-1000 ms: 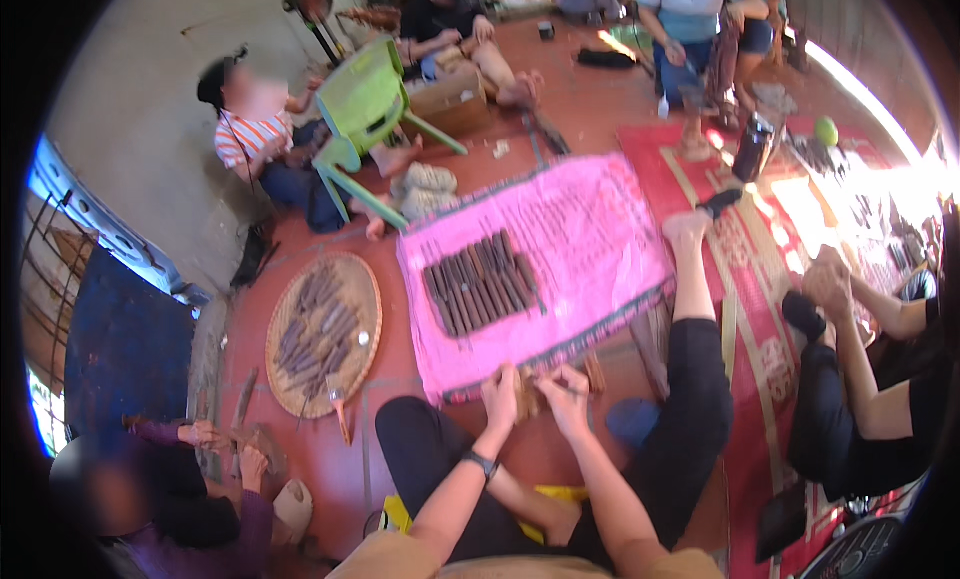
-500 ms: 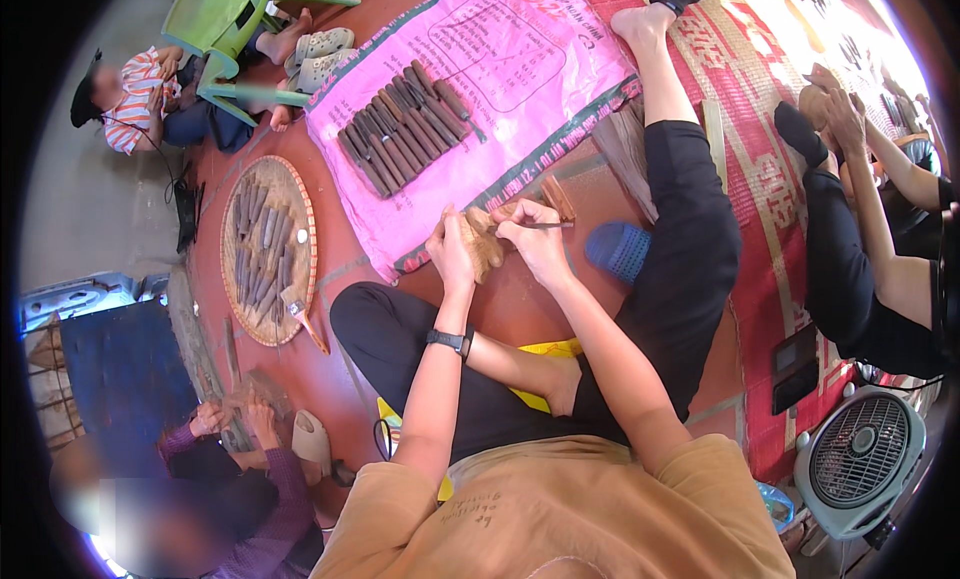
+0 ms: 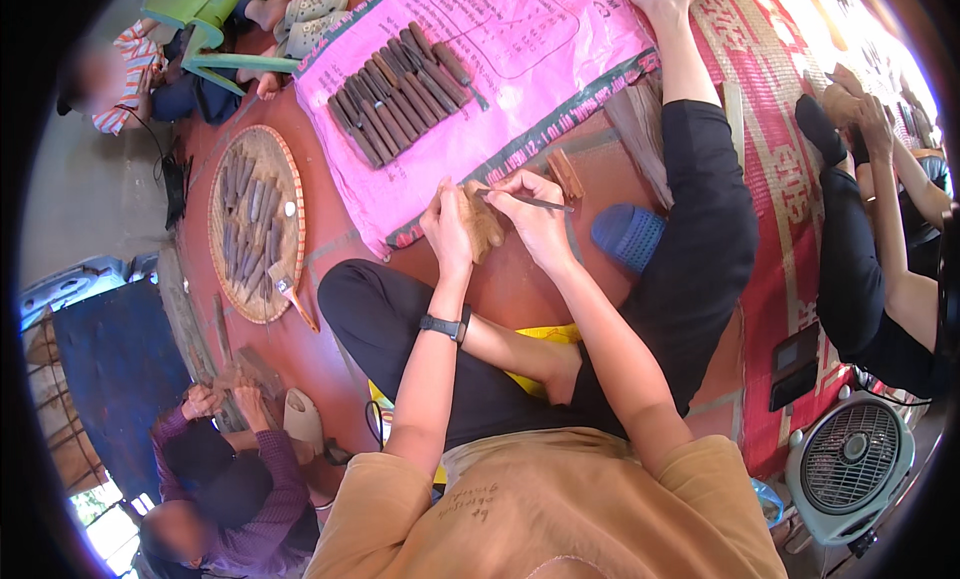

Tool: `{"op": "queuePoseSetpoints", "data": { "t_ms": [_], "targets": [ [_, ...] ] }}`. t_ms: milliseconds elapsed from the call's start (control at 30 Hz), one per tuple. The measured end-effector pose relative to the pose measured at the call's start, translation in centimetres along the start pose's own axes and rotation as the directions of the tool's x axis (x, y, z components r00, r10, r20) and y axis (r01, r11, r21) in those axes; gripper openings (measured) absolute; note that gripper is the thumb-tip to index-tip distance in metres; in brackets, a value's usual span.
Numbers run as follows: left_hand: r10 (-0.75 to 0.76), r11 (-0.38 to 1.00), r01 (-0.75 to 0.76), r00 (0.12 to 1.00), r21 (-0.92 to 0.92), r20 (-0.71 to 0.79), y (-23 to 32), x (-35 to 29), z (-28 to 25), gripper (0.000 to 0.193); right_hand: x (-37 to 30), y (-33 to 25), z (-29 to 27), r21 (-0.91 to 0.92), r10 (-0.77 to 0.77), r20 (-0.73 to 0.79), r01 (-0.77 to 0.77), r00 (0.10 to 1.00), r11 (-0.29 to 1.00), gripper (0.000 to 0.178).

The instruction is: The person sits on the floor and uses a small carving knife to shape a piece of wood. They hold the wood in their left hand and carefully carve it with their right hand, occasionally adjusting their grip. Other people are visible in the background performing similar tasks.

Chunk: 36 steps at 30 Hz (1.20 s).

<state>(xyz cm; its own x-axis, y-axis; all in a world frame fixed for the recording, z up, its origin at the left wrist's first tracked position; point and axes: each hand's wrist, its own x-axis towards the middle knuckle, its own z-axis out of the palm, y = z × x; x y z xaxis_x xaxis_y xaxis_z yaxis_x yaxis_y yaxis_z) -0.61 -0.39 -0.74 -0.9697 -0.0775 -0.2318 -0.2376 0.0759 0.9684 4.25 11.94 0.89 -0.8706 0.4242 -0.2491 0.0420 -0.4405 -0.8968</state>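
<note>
Piece of tan carved wood is held up over red tile floor, nr the near edge of printed pink plastic sheet. Left hand, black watch on wrist, has fingers wrapped on the wood's left side. Right hand has fingers pinched narrow on slim dark rod-like tool; tip is at the wood, can't tell if touching. On the sheet, approx. two rows of dark brown stick-shaped pcs, packed side by side. To the left, round woven tan tray w/ more dark sticks, + flat brush w/ orange handle over its near rim. Right of the hands: reddish-brown wooden bar & blue perforated clog. Far left, green plastic chair; near right, grey box fan.
</note>
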Motion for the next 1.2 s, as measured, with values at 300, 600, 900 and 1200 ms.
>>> {"op": "queuePoseSetpoints", "data": {
  "t_ms": [300, 600, 900, 1200],
  "targets": [
    [0.018, 0.999, -0.018, 1.000, -0.032, 0.003, -0.1, 0.1, -0.1, 0.043, -0.3, 0.0, -0.1, -0.022, 0.014, -0.008, -0.014, 1.000, 1.000, 0.015],
    [-0.002, 1.000, 0.002, 1.000, -0.022, 0.005, -0.2, -0.2, -0.4, 0.044, -0.8, -1.0, -0.5, 0.254, 0.156, 0.021, -0.157, 0.987, 0.955, 0.011],
    [0.016, 1.000, -0.016, 1.000, 0.000, 0.000, -0.2, 0.1, -0.3, 0.044, -0.3, 1.2, -1.5, 0.156, 0.047, 0.079, -0.059, 0.996, 0.986, 0.013],
    [0.036, 0.998, -0.036, 0.999, 0.049, -0.015, 0.3, -0.4, 0.0, 0.043, 0.0, 1.1, -1.9, 0.033, -0.001, 0.125, -0.003, 0.992, 0.999, 0.015]
  ]
}}
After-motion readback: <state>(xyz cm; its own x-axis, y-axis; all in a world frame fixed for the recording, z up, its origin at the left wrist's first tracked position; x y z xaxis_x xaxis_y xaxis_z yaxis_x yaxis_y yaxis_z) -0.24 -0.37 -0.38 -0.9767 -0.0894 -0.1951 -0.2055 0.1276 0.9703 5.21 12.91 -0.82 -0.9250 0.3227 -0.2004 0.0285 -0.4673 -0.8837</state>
